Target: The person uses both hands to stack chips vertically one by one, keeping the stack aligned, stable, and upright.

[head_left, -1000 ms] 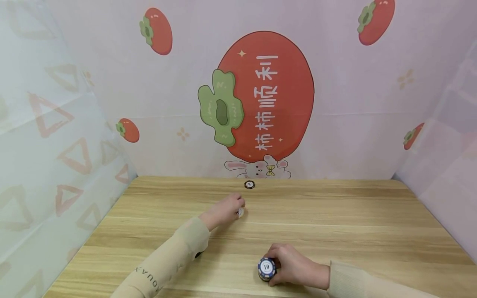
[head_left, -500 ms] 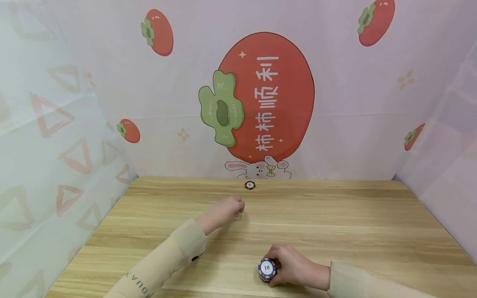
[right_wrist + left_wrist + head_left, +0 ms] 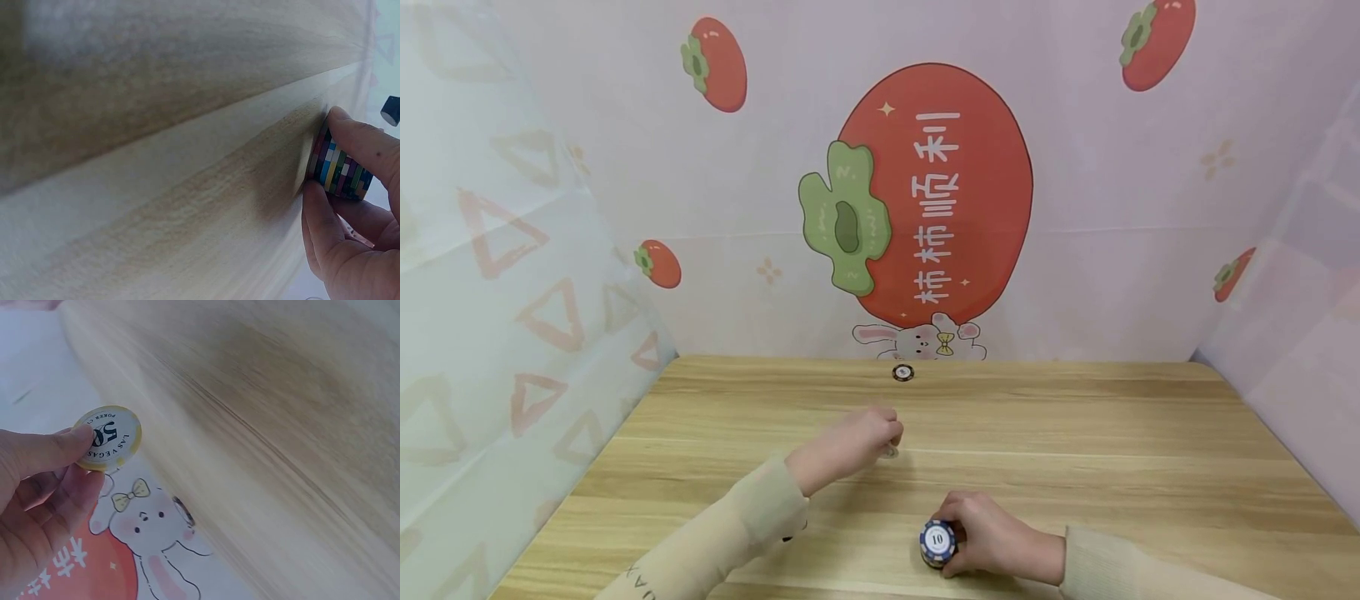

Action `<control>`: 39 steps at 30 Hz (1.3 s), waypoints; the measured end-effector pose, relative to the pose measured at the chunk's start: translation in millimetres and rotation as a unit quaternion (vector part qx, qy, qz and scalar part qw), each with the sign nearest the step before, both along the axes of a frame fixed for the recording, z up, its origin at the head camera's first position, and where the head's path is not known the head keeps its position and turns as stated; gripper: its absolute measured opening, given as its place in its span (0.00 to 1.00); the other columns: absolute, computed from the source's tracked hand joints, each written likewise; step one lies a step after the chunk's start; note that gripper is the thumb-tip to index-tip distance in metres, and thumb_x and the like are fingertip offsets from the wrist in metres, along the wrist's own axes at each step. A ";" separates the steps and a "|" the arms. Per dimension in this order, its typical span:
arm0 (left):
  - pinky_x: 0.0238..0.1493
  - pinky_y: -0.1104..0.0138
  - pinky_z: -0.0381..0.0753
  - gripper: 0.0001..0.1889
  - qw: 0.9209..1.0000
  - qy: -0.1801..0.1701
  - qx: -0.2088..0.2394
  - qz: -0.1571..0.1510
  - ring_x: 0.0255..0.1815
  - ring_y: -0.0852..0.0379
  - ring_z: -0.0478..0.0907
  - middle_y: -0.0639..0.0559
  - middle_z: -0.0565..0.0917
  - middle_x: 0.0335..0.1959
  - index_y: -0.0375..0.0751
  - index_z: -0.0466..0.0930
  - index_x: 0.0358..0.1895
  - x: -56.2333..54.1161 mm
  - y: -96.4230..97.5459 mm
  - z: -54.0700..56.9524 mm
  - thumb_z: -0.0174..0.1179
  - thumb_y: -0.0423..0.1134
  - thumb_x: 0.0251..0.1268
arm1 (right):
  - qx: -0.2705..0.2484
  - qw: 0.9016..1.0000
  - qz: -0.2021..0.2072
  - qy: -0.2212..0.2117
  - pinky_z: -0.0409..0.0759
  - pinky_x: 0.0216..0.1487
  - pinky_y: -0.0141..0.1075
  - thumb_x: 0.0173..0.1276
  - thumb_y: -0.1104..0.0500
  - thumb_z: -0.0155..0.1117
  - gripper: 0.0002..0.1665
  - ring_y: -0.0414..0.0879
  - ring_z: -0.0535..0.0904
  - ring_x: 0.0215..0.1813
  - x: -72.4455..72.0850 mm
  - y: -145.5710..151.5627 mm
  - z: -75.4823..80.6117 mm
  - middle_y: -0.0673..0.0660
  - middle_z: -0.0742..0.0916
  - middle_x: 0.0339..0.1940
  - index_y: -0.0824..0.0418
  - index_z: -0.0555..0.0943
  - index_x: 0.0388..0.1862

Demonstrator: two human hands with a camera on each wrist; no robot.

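My left hand (image 3: 850, 442) is over the middle of the table and pinches a poker chip (image 3: 123, 439) between thumb and fingers. That chip has a yellow edge and a white face marked 50, seen best in the left wrist view. Near the front of the table, my right hand (image 3: 992, 537) grips the sides of a stack of poker chips (image 3: 937, 542). A blue and white chip marked 10 tops this upright stack. Bands of several colours show along its side (image 3: 340, 165) in the right wrist view, thumb on one side and fingers on the other.
A black-edged poker chip (image 3: 903, 372) lies flat near the back edge of the wooden table (image 3: 1075, 417). Behind the table hangs a pink cloth (image 3: 1097, 275) printed with persimmons and a rabbit. A pale patterned cloth (image 3: 497, 333) closes off the left side.
My left hand has drawn back toward the front of the table with the yellow-edged chip. The right hand and the stack have stayed in place.
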State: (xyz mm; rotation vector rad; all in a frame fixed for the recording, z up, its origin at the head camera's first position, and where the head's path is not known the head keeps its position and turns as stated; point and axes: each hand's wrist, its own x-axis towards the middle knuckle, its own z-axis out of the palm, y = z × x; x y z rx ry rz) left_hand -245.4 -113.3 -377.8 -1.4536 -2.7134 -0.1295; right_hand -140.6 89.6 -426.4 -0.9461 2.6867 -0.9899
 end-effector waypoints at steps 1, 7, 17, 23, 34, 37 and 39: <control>0.29 0.77 0.71 0.04 1.000 -0.004 0.000 -0.002 0.26 0.66 0.69 0.59 0.73 0.26 0.45 0.78 0.30 2.1 0.4 1.2 0.64 0.34 0.53 | 0.000 1.000 0.000 -0.001 0.74 0.35 0.25 0.35 0.59 0.79 0.22 0.30 0.72 0.34 0.1 0.0 0.0 0.41 0.78 0.30 0.59 0.82 0.34; 0.29 0.77 0.70 0.04 0.999 -0.033 0.019 -0.018 0.26 0.67 0.69 0.60 0.73 0.25 0.44 0.78 0.28 15.9 1.8 9.9 0.64 0.32 0.52 | 0.003 1.000 -0.003 -0.007 0.74 0.35 0.25 0.36 0.59 0.79 0.22 0.30 0.72 0.34 0.9 0.0 0.4 0.41 0.78 0.31 0.59 0.82 0.34; 0.28 0.79 0.70 0.06 0.987 -0.149 0.065 -0.009 0.25 0.69 0.68 0.60 0.72 0.23 0.43 0.78 0.26 28.6 3.6 12.9 0.65 0.29 0.50 | 0.002 1.000 -0.001 -0.005 0.74 0.36 0.26 0.36 0.58 0.79 0.22 0.30 0.73 0.35 0.7 0.3 0.5 0.41 0.78 0.31 0.58 0.83 0.34; 0.29 0.77 0.72 0.07 0.969 -0.228 0.096 0.014 0.24 0.70 0.69 0.61 0.74 0.21 0.43 0.77 0.25 32.5 4.1 12.3 0.67 0.30 0.48 | 0.003 1.000 -0.003 -0.003 0.74 0.37 0.26 0.36 0.59 0.79 0.22 0.30 0.73 0.35 0.7 0.5 0.6 0.41 0.78 0.31 0.58 0.82 0.34; 0.22 0.69 0.77 0.05 0.901 -0.387 0.183 0.076 0.19 0.65 0.71 0.54 0.76 0.19 0.34 0.78 0.25 43.1 3.6 -0.2 0.65 0.24 0.46 | 0.000 1.000 -0.004 0.003 0.74 0.36 0.25 0.35 0.59 0.79 0.22 0.30 0.72 0.34 1.1 0.0 0.0 0.40 0.78 0.30 0.58 0.83 0.34; 0.24 0.65 0.79 0.05 0.881 -0.421 0.193 0.095 0.19 0.63 0.71 0.54 0.76 0.19 0.32 0.78 0.26 46.0 4.0 -3.9 0.64 0.23 0.47 | -0.002 1.000 -0.005 0.007 0.73 0.35 0.25 0.34 0.59 0.79 0.22 0.29 0.71 0.34 1.3 0.1 -0.5 0.40 0.77 0.30 0.57 0.82 0.33; 0.25 0.63 0.79 0.04 0.867 -0.444 0.202 0.105 0.19 0.62 0.72 0.53 0.76 0.19 0.30 0.78 0.26 48.5 4.2 -6.3 0.63 0.23 0.48 | -0.001 1.000 -0.004 0.007 0.73 0.34 0.25 0.34 0.59 0.79 0.22 0.29 0.71 0.33 1.4 -0.1 -0.5 0.40 0.77 0.30 0.57 0.82 0.33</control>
